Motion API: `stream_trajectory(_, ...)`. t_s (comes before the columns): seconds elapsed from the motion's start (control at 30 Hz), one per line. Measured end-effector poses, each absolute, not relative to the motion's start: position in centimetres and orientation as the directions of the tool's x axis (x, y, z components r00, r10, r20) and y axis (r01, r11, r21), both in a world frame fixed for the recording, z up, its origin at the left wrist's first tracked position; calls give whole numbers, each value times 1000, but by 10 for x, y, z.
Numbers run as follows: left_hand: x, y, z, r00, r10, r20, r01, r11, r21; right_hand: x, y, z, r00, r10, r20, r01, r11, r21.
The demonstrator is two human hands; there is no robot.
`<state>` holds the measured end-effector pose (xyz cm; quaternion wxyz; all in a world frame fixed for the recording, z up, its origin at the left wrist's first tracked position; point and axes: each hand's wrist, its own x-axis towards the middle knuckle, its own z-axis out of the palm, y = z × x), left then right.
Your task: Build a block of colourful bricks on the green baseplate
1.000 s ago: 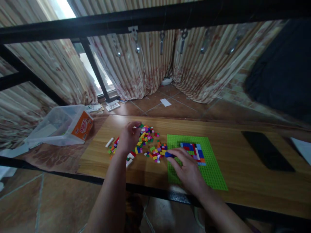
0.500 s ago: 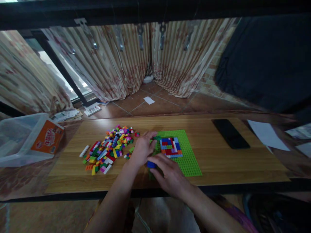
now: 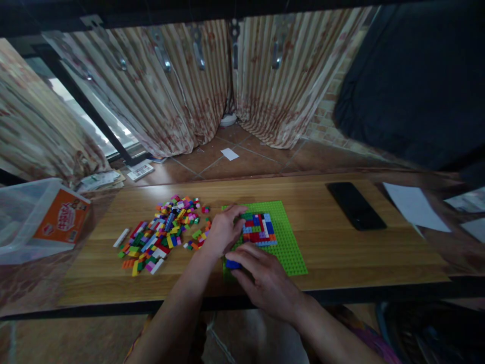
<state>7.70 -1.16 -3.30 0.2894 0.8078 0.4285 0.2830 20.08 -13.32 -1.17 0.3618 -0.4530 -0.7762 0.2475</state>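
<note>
On the table lies a bright green baseplate (image 3: 291, 242) that carries a low patch of blue, red, white and orange bricks (image 3: 261, 230). My right hand (image 3: 265, 278) is over the plate's near left part, its thumb and fingers closed on a blue brick (image 3: 232, 264). At the left edge of the plate my left hand (image 3: 225, 227) curves its fingers and thumb around a dark green brick (image 3: 241, 216), mostly covered by the fingers. My hands hide much of the plate's left side.
Loose coloured bricks (image 3: 159, 237) lie in a heap left of my hands, with a smaller group (image 3: 197, 236) beside my left wrist. A black phone (image 3: 356, 206) and white paper (image 3: 417, 207) are at the right. A clear plastic bin (image 3: 22, 222) stands far left.
The view has shifted a little, so the table things sit further left. My right hand still has the blue brick, low over the plate; my left hand has barely moved.
</note>
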Motion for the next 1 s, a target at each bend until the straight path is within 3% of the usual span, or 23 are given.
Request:
stream_trajectory(0.23,72,-12,-33,502,834,229,466,-484,741,216,-126,-14,-226,891,393,519,452,-725)
stream_trajectory(0.63,79,-14,-30,453,878,157,503,-397,768,257,-104,-21,290,895,339,562,127,-817)
stream_trajectory(1.0,84,-18,-26,409,900,152,554,-377,742,256,-86,-34,350,910,223,580,-24,-814)
